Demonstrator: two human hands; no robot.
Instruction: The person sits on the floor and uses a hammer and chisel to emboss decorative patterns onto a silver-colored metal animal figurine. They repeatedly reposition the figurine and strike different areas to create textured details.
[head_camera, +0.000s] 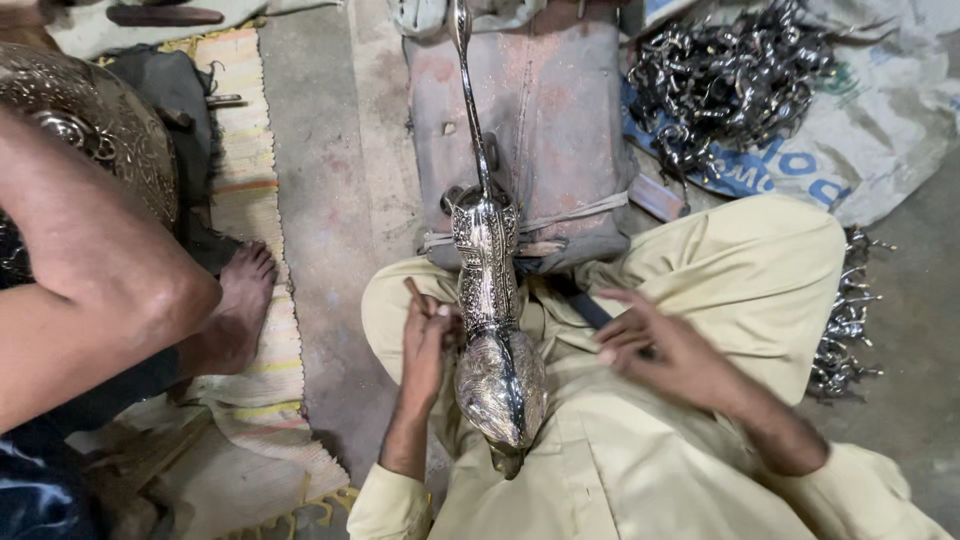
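Engraved silver metal figure (497, 330) is lying across lap, neck running up onto worn block (545, 130). Left hand (428, 345) is touching its side, fingers curled together w/ thin tool. Right hand (655, 345) is hovering, fingers spread. Prob heavy, stiff, slick; gripping the body looks safest.

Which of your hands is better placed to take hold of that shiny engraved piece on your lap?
Probably the left hand: it already rests against the side of the engraved piece, holding a small tool. The right hand lies apart on the trouser leg.
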